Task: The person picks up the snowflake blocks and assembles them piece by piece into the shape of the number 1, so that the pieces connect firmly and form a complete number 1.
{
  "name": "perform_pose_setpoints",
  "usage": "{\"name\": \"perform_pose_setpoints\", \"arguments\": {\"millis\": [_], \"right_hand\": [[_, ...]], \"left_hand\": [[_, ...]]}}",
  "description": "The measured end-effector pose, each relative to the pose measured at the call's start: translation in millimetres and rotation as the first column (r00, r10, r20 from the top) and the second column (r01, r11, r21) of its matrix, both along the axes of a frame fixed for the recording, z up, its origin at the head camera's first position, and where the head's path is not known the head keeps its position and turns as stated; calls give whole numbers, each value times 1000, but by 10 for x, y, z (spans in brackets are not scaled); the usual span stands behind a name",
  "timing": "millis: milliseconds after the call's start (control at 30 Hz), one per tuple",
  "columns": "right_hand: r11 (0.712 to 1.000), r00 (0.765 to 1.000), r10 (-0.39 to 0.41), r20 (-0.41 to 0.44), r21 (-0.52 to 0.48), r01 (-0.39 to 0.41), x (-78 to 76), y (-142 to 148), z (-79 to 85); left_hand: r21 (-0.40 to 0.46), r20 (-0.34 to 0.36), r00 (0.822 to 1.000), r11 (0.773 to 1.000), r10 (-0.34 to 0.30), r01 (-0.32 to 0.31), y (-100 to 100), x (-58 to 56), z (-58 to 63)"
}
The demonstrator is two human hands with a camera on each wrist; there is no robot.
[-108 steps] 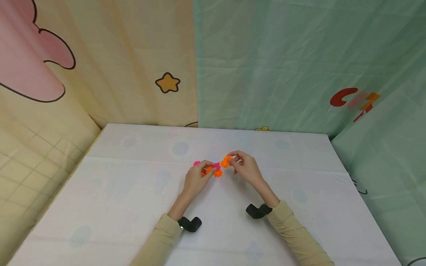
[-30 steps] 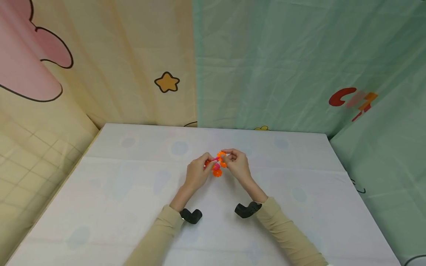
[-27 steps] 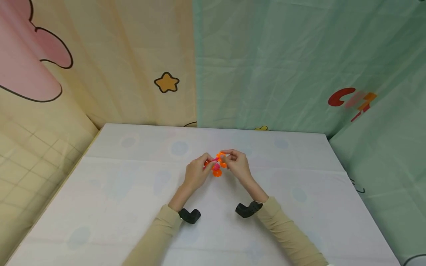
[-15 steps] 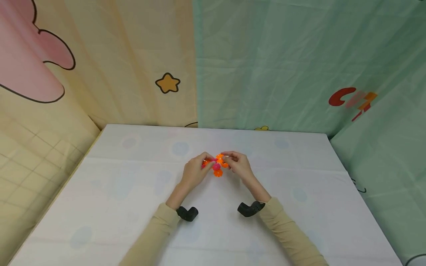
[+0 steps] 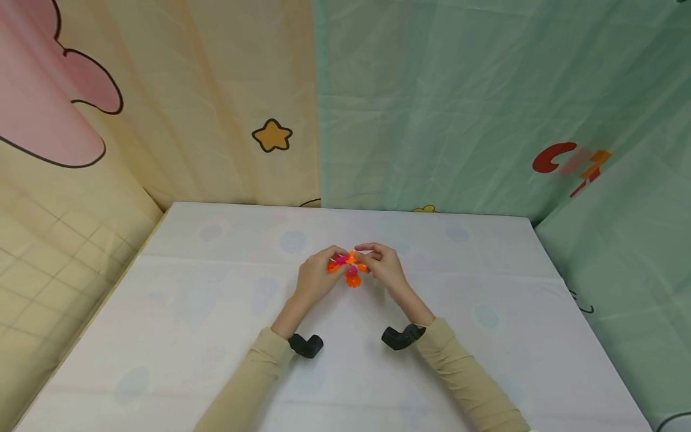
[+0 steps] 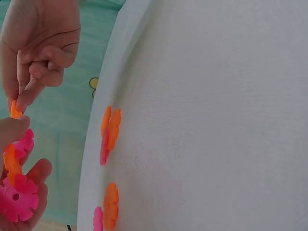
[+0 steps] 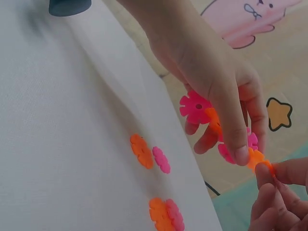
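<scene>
My left hand point(image 5: 314, 280) holds a short chain of flower-shaped plastic linking discs, pink point(image 6: 17, 201) and orange point(image 6: 12, 162) alternating, above the white table. At the chain's right end, an orange disc point(image 7: 254, 158) is pinched between the thumb and forefinger of my right hand point(image 5: 386, 269). That disc meets a pink disc point(image 7: 225, 153) beside my left thumb; how deeply their slots interlock is hidden by the fingers. Below the hands, loose orange discs point(image 6: 111, 206) and pink discs point(image 7: 161, 160) lie on the table, some overlapping.
The white cloth-covered table point(image 5: 189, 312) spreads around both hands. Yellow and green printed curtains point(image 5: 464, 108) hang behind its far edge. Each wrist carries a black camera mount, one seen at the left wrist point(image 5: 306, 346).
Earlier, my right hand held an orange disc apart from the chain. It has since moved left, bringing the disc against the chain's end; lately both hands shift only slightly.
</scene>
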State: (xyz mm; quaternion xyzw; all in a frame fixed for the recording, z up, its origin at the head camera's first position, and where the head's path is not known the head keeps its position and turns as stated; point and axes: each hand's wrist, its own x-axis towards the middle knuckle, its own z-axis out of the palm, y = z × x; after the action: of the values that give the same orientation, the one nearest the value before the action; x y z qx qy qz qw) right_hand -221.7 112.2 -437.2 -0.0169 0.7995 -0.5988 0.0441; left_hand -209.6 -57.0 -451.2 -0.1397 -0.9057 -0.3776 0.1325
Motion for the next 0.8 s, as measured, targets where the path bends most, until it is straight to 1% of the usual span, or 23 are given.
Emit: {"name": "perform_pose_setpoints", "arguments": {"millis": [133,267,367,467,667,800], "right_hand": [[1000,1000,23,-9,6,-23,-19,23,-39],[997,999,24,-31,74,-22,-30,52,-94],[990,1000,16,-26,138,-13,-40,68,-136],[984,1000,9,-16,177,-6,-59,71,-167],[970,998,49,-50,242,-36,-128,39,-188],[953,995,89,-51,295,-70,-198,0,-210]], "left_hand": [[-6,5,1000,1000,15,-15,-43,12,-19],[-11,19,1000,1000,24,-23,-111,28,-31],[-8,20,999,1000,26,-26,-169,45,-31],[-16,14,999,999,33,-33,-220,53,-28],[-7,2,1000,1000,28,-28,-288,20,2],[5,13,999,999,34,-34,-319,-25,25]]}}
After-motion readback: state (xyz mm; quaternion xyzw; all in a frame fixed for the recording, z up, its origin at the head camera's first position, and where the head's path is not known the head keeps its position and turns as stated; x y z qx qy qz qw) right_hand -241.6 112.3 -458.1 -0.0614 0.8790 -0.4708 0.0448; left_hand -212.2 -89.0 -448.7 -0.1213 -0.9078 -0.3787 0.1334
